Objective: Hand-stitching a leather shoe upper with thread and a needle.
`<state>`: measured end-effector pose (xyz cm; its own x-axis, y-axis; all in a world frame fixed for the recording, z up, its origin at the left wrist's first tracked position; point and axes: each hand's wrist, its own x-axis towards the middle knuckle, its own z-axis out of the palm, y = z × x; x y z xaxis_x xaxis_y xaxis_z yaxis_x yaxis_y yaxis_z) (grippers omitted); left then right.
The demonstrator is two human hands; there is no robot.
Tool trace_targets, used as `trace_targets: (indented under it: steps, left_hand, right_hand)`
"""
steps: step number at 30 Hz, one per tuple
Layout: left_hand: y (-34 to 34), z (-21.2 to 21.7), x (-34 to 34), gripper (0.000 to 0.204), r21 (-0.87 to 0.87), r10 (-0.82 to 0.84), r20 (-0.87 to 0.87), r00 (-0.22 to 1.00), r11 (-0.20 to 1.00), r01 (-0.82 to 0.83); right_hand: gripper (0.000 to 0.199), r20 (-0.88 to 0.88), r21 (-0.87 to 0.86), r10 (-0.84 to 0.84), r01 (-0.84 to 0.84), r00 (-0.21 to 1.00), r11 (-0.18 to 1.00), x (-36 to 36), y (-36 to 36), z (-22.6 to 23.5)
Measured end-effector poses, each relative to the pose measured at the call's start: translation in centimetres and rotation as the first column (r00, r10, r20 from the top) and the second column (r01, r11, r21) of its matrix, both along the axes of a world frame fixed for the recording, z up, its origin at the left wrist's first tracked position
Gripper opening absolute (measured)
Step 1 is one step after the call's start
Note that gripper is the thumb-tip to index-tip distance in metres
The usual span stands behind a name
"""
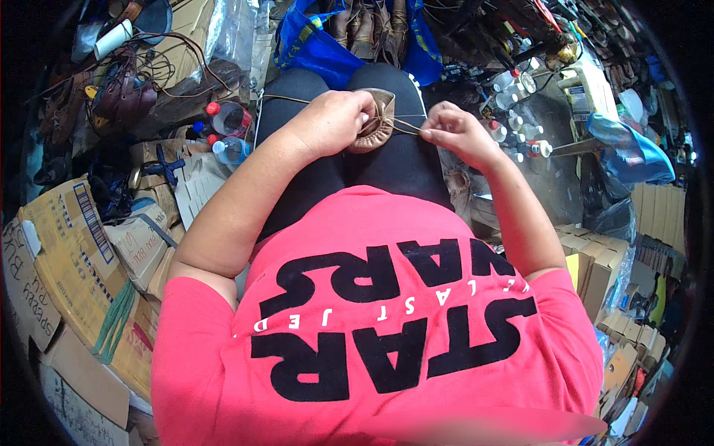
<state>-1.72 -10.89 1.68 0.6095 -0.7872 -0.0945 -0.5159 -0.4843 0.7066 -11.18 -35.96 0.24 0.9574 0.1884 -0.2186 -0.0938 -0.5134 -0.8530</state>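
On my black-trousered lap rests a tan leather shoe piece (375, 139), its curved rim gathered into puckers like a moccasin toe. My left hand (343, 119) is closed on its left side, fingers curled over the edge. A thin light-brown lace (405, 125) runs out of the leather to the right. There my right hand (455, 132) pinches it between thumb and fingertips, apart from the leather. A second length of lace (286, 98) extends left past my left wrist. My left fingers hide part of the leather.
Beyond my knees, a blue bag (303, 41) holds several brown leather shoe pieces (364, 33). Capped plastic bottles stand left (232, 119) and right (513, 93). Cardboard boxes (78, 253) are stacked at left; a blue plastic sheet (632, 152) lies at right.
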Motion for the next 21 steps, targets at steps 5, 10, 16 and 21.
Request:
trace_targets:
  steps: [5, 10, 16, 21]
  left_hand:
    - [-0.5, -0.4, 0.3, 0.01, -0.039, -0.115, 0.09, 0.989, 0.992, 0.119]
    - [-0.8, -0.7, 1.3, 0.009, 0.026, -0.176, 0.162, 0.971, 0.984, 0.174]
    - [-0.5, -1.0, 0.9, 0.01, 0.043, -0.17, 0.151, 0.974, 0.985, 0.165]
    - [1.4, -1.0, 1.3, 0.009, -0.014, -0.254, 0.237, 0.938, 0.964, 0.264]
  right_hand:
    - [0.014, 0.287, -0.117, -0.084, 0.122, 0.954, 0.986, 2.5, -0.3, 2.8]
    - [0.019, 0.397, -0.404, -0.096, 0.268, 0.913, 0.874, 4.3, -1.1, 1.9]
    - [0.008, 0.238, -0.763, 0.508, -0.163, 0.828, 0.625, 2.8, 4.7, 4.5]
    - [0.006, 0.217, -0.715, 0.541, -0.245, 0.812, 0.654, 3.5, 4.2, 4.3]
